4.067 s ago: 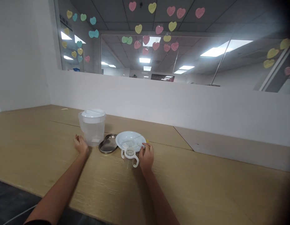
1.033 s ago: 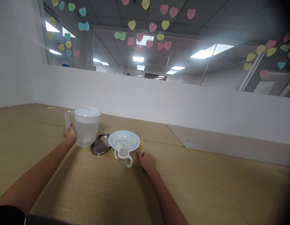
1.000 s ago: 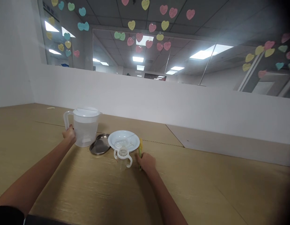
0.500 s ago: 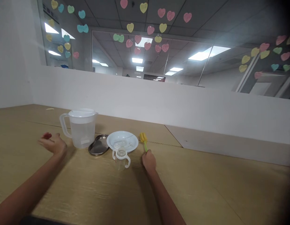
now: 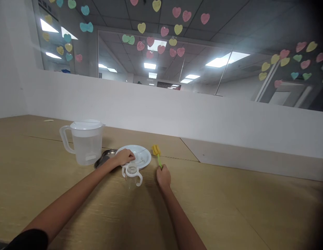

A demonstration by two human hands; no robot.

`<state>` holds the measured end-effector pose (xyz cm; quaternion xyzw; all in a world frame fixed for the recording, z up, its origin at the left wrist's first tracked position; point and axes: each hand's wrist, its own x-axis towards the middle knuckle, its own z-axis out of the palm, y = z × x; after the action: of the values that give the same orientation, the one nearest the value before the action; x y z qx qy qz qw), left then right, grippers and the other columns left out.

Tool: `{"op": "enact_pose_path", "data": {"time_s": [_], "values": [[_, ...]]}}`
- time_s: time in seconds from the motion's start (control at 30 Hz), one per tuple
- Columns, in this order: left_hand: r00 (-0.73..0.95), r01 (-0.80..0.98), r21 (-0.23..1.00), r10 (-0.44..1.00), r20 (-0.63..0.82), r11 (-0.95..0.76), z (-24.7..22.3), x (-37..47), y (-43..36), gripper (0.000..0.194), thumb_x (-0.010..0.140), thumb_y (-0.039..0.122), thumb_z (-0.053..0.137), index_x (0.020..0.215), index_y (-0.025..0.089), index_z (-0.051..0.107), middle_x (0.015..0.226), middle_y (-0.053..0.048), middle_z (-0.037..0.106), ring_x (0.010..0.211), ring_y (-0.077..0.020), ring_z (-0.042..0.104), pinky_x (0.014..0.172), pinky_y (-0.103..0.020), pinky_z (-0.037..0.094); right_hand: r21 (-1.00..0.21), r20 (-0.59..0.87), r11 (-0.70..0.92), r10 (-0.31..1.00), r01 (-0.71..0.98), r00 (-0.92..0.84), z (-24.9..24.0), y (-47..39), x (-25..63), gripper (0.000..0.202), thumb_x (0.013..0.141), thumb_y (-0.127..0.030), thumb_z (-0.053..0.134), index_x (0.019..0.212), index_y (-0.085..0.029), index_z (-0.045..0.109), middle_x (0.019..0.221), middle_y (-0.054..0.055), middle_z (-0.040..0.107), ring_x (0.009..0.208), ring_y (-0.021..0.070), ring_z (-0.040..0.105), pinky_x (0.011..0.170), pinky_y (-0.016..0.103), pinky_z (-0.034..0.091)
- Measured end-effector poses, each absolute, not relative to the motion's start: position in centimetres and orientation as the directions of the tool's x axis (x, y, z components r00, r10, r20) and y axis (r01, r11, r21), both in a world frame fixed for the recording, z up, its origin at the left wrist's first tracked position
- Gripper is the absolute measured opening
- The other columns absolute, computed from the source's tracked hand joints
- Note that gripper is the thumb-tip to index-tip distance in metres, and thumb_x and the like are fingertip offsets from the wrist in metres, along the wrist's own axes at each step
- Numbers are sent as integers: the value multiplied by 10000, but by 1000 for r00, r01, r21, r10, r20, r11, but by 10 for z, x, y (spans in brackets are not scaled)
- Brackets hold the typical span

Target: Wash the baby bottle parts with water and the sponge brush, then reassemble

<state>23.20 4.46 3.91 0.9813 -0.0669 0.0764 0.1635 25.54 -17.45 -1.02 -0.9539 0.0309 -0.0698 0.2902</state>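
My right hand is closed around the green handle of a bottle brush, its yellow sponge head pointing up and away from me. Over the left side of a pale plate, my left hand has its fingers curled together; what they may hold is hidden. Small clear parts lie in the plate, too small to name. Just in front of it a clear baby bottle stands upright without a lid, with a white two-handled ring round its neck. My left forearm partly covers a kidney-shaped metal tray.
A lidded clear plastic jug with liquid in it stands left of the tray, its handle to the left. Behind the wooden table rises a low white wall under a window with heart-shaped notes.
My left hand has swung right, from beside the jug to the plate, and its fingers have closed. My right hand still holds the brush. The view has shifted slightly.
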Motion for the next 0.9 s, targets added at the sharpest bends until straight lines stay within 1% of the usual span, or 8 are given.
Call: {"op": "enact_pose_path", "data": {"time_s": [0.17, 0.3, 0.4, 0.5, 0.57, 0.7, 0.8, 0.9], "values": [[990, -106, 198, -84, 116, -974, 36, 262, 26, 252, 765, 321, 551, 893, 187, 720, 921, -94, 702, 843, -215, 631, 714, -268, 446, -565, 107, -825, -90, -14, 990, -11, -174, 256, 255, 892, -278, 327, 925, -184, 562, 921, 84, 659, 849, 202, 609, 592, 250, 343], [995, -82, 123, -73, 73, -989, 38, 275, 15, 283, 739, 374, 578, 878, 175, 723, 926, -127, 696, 862, -253, 634, 729, -311, 460, -564, 106, -825, -84, -10, 991, -10, -173, 256, 257, 889, -278, 333, 937, -184, 567, 921, 88, 657, 848, 202, 606, 599, 251, 350], [997, -69, 85, -67, 27, -994, 41, 276, 8, 262, 713, 349, 601, 857, 163, 717, 895, -129, 695, 850, -266, 637, 718, -337, 473, -560, 109, -828, -79, -4, 991, -10, -173, 256, 257, 886, -270, 335, 937, -181, 571, 922, 91, 655, 848, 200, 604, 605, 251, 353], [998, -54, 55, -55, -25, -997, 45, 275, 0, 233, 719, 321, 629, 846, 137, 696, 887, -120, 687, 848, -255, 633, 730, -355, 484, -557, 110, -831, -69, 4, 991, -10, -174, 256, 252, 882, -268, 340, 928, -183, 573, 922, 89, 656, 849, 201, 603, 598, 251, 347], [997, -47, 38, -49, -56, -998, 47, 274, -3, 252, 778, 347, 611, 882, 123, 661, 906, -92, 672, 856, -214, 626, 761, -365, 492, -555, 111, -832, -66, 7, 992, -11, -173, 256, 247, 882, -268, 344, 924, -184, 573, 924, 88, 657, 848, 201, 603, 592, 250, 343], [998, -39, 24, -40, -58, -999, 45, 276, -6, 257, 842, 378, 559, 886, 133, 623, 934, -58, 648, 890, -164, 608, 829, -372, 479, -557, 117, -830, -61, 15, 991, -11, -173, 256, 241, 882, -263, 346, 910, -184, 573, 919, 84, 659, 835, 197, 601, 586, 247, 332], [998, -52, 54, -53, -17, -997, 40, 277, -3, 206, 763, 346, 646, 808, 146, 656, 883, -65, 674, 875, -184, 619, 836, -370, 462, -563, 130, -826, -63, 21, 990, -11, -173, 256, 231, 878, -248, 356, 893, -181, 576, 907, 82, 661, 819, 193, 598, 574, 244, 316], [997, -64, 111, -58, 56, -992, 37, 274, 4, 138, 665, 281, 687, 751, 173, 694, 835, -75, 697, 829, -214, 637, 781, -333, 456, -573, 154, -819, -68, 33, 986, -10, -174, 256, 236, 885, -244, 352, 877, -177, 578, 886, 80, 664, 801, 188, 594, 556, 241, 294]]}}
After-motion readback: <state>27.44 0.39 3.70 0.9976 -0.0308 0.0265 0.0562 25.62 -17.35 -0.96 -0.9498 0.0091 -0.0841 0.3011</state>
